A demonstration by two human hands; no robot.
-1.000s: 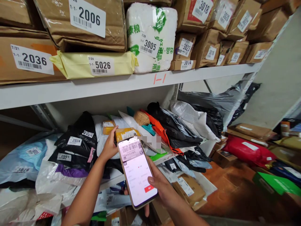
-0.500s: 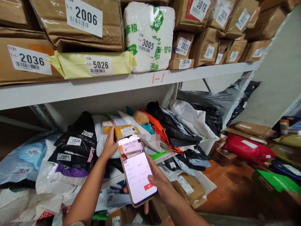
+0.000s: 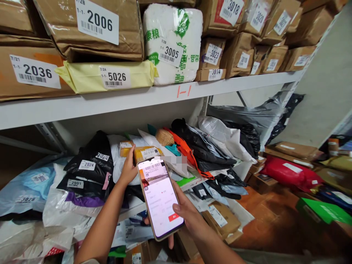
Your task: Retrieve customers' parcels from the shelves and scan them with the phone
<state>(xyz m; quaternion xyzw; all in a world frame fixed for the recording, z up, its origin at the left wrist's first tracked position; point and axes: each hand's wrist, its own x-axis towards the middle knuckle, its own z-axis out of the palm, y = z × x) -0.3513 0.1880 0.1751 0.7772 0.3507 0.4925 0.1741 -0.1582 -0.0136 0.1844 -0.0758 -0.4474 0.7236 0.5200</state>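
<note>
My right hand (image 3: 187, 216) grips a smartphone (image 3: 160, 198) with a lit pink-white screen showing a barcode image, its thumb over the screen's right edge. My left hand (image 3: 128, 168) reaches onto the lower shelf and holds a yellow padded parcel (image 3: 147, 153) with a barcode label, the phone hovering just in front of it. Around it lie black mailer bags labelled 2024 (image 3: 90, 161) and 2001 (image 3: 77, 183), and white poly bags.
The upper shelf (image 3: 137, 99), marked 1-1, carries numbered cartons and packs: 2036, 2006, 5026, 3005 (image 3: 173, 40), 3023. More bags pile on the lower shelf at right. On the floor at right are a red parcel (image 3: 288, 175), a green box (image 3: 324, 212) and cardboard boxes.
The phone and my left hand with the yellow parcel shifted slightly up; the view drifted a little. The barcode picture on the screen changed.
</note>
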